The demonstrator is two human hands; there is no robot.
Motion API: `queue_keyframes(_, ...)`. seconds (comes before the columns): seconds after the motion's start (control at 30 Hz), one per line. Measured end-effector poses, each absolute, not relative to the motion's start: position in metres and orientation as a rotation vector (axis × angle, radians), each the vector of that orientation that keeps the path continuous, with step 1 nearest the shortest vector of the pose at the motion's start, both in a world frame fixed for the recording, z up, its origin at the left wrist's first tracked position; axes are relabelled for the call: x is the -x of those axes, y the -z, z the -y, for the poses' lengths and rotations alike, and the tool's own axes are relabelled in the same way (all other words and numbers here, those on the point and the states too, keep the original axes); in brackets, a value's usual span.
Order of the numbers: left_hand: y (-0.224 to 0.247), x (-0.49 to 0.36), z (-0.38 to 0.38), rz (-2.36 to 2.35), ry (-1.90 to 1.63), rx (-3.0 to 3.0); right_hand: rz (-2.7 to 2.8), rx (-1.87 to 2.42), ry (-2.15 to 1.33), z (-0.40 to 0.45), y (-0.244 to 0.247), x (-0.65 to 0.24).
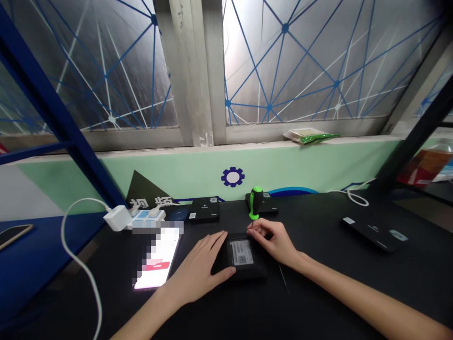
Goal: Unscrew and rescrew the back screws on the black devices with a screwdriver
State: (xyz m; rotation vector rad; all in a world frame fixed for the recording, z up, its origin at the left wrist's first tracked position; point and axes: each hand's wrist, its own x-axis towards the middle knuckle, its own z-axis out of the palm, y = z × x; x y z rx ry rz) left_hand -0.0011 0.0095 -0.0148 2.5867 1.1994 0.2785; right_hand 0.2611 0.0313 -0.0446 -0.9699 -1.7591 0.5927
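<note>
Left hand (201,264): grip apart, touching labelled black box (241,254).
Right hand (274,240): grip clamped round upright screwdriver (256,202).
Desk (314,224): 3 other boxes (205,209).

White characters, 视频 (163,202), stand on the dark triangle (141,186) on the wall (191,174), their lower edge partly hidden by plugs (154,210). To their right, the wall bears a gear sign (232,177). The near box (258,265) has a white label (241,252) with a square code, its print too small to read. Pale marks on the left box (204,210), back box (271,206) and right box (373,233) are likewise illegible
</note>
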Motion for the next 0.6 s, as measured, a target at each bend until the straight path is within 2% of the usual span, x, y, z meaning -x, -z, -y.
queue_keyframes(0.6, 0.0153, 0.0010, -0.0106, -1.174, -0.301, -2.619, 1.769, 0.957, -0.591, -0.0309, 0.0441, -0.2627)
